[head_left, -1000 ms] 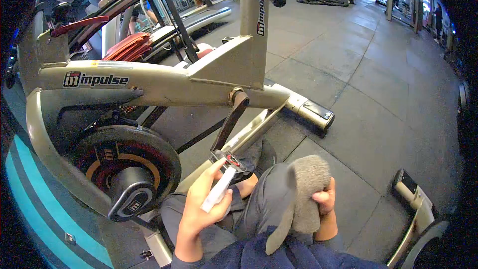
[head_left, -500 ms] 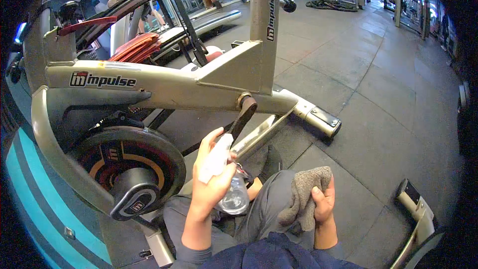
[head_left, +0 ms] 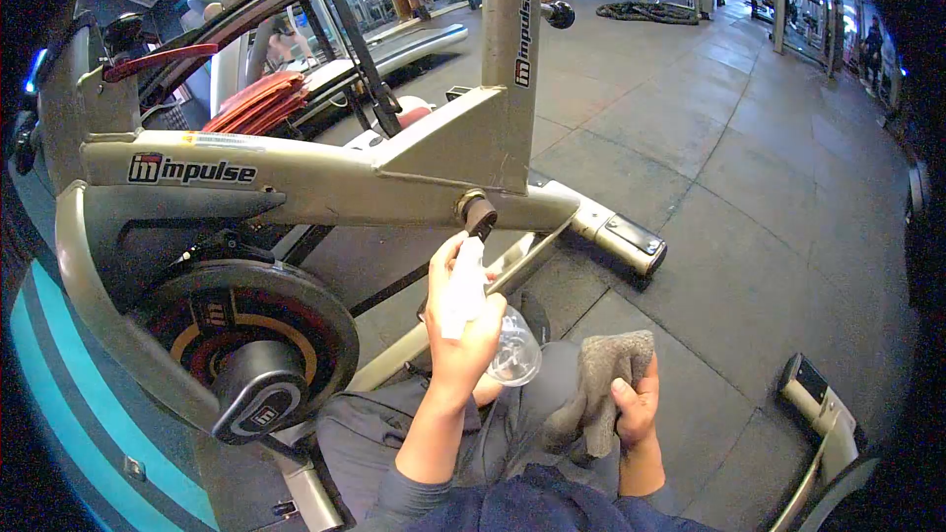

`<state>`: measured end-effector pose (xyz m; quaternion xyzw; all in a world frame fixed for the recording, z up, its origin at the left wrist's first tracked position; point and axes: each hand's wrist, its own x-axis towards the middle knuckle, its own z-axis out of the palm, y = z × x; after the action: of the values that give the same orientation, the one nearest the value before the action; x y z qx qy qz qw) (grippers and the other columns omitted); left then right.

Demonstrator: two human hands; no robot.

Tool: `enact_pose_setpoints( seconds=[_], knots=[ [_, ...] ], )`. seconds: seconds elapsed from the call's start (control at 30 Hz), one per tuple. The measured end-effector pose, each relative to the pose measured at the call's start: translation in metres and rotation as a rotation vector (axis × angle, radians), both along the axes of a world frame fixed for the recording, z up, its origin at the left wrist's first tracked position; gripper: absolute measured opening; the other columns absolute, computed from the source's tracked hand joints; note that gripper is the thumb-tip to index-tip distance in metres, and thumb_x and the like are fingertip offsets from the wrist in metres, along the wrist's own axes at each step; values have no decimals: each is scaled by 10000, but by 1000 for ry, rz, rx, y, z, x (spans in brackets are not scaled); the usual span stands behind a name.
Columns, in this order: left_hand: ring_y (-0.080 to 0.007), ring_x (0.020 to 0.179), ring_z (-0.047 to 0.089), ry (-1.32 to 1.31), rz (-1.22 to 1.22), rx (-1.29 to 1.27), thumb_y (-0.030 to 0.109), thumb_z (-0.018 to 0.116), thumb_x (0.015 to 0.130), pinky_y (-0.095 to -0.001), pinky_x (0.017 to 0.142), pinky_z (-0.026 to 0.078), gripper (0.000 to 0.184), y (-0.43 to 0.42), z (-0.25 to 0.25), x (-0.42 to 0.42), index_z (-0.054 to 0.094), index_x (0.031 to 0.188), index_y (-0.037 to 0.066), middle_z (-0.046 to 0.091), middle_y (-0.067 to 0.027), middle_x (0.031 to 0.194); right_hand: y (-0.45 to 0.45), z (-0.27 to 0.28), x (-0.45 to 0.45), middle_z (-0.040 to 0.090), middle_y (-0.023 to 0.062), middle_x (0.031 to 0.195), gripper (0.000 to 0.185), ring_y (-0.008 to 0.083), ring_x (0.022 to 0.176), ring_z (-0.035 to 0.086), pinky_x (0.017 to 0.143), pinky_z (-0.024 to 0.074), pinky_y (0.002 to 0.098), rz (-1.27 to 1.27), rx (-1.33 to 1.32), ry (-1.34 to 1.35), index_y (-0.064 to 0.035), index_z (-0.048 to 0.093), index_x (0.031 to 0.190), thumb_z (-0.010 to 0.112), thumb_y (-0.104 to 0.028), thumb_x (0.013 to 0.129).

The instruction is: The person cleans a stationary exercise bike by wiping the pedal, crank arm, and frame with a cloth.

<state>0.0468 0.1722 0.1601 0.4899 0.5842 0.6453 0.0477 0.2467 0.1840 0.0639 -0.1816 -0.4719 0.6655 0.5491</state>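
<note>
We hold a spray bottle (head_left: pixel 514 350) in our left hand (head_left: pixel 461 335), fingers closed round its white head (head_left: pixel 463 291). The clear body slants down to the right of the fist, just above our lap. The bottle is in front of the bike (head_left: pixel 325 172), with the top of its head overlapping the lower end of the crank (head_left: pixel 479 212) in our view; we cannot tell whether the two touch.

Our right hand (head_left: pixel 639 409) grips a bunched grey-brown cloth (head_left: pixel 603 379), thumb on the near side, and the folds droop to the left over our grey trousers (head_left: pixel 394 433). The bottle and the cloth are apart, with the bottle to the left.

The bike's pale frame, marked "impulse", runs across in front of us. Its dark flywheel (head_left: pixel 246 320) is to the left of our left hand, and a foot (head_left: pixel 621 241) of the bike rests on the grey floor (head_left: pixel 690 177) beyond our hands. To the far right is part of another metal frame (head_left: pixel 833 414). Farther off, red pads (head_left: pixel 258 103) lie behind the bike, and a coiled rope (head_left: pixel 648 12) lies on the floor.
</note>
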Motion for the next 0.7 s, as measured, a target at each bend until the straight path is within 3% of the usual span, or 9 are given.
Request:
enact_pose_setpoints(
  seconds=[0.1, 0.17, 0.23, 0.3, 0.33, 0.37, 0.5, 0.63, 0.7],
  knots=[
    [-157, 884, 587, -103, -96, -53, -59, 551, 678, -277, 804, 480, 667, -10, -5, 15, 379, 1318, 22, 527, -83, 1072, 6, -8, 5, 525, 157, 1229, 615, 252, 1114, 534, 958, 424, 369, -28, 3, 35, 16, 391, 1303, 577, -243, 777],
    [-161, 921, 586, -78, -199, -125, -65, 540, 685, -295, 819, 480, 681, -19, -32, 14, 359, 1335, 29, 514, -91, 1113, 15, -10, 11, 471, 156, 1315, 701, 277, 1245, 425, 1047, 316, 399, 79, 80, 64, 23, 317, 1369, 532, -295, 783],
    [-177, 955, 610, -158, -276, -123, -51, 559, 731, -286, 823, 489, 624, -26, -52, 20, 392, 1329, 13, 550, -112, 1106, 23, 9, 12, 464, 186, 1327, 710, 317, 1264, 399, 1068, 274, 417, 33, 115, -12, 47, 398, 1322, 498, -373, 757],
    [-169, 954, 609, -150, -279, -220, -51, 555, 737, -282, 826, 489, 619, -32, -78, 16, 394, 1332, 10, 562, -117, 1092, 39, 25, 14, 455, 217, 1335, 624, 357, 1275, 379, 1083, 236, 440, -67, 568, -334, 57, 526, 1215, 492, -359, 752],
    [-177, 952, 605, -233, -289, -244, -47, 568, 739, -290, 839, 485, 611, -36, -80, 16, 381, 1319, 9, 580, -121, 1055, 43, 30, 12, 460, 237, 1321, 529, 391, 1281, 357, 1092, 204, 456, -91, 596, -367, 36, 605, 1134, 520, -309, 742],
    [-177, 952, 605, -237, -289, -247, -47, 568, 739, -290, 839, 485, 611, -38, -84, 13, 381, 1319, 9, 580, -121, 1055, 51, 33, 9, 460, 237, 1321, 529, 391, 1281, 357, 1092, 204, 456, -89, 593, -370, 36, 605, 1134, 520, -309, 742],
    [-210, 865, 597, -215, -303, -183, -21, 595, 733, -335, 792, 500, 590, -40, -102, 3, 302, 1244, 6, 579, -146, 1002, 79, 33, -14, 456, 213, 1304, 471, 443, 1229, 381, 1046, 239, 539, -589, 1177, -854, -95, 605, 1145, 660, -277, 713],
    [-227, 997, 588, -95, -366, -132, 19, 658, 728, -364, 885, 470, 552, -44, -106, -2, 354, 1188, 4, 587, -155, 1063, 127, 54, -65, 471, 223, 1265, 532, 450, 1183, 411, 1015, 250, 568, -783, 1219, -614, -29, 560, 1160, 675, -321, 731],
    [-238, 1008, 582, -176, -419, -154, 17, 656, 729, -374, 891, 466, 548, -44, -107, -3, 348, 1182, 8, 585, -160, 1069, 157, 54, -93, 304, 337, 1342, 582, 510, 1250, 276, 1061, 168, 555, -918, 1162, -583, 49, 460, 1234, 625, -317, 812]
  ],
)
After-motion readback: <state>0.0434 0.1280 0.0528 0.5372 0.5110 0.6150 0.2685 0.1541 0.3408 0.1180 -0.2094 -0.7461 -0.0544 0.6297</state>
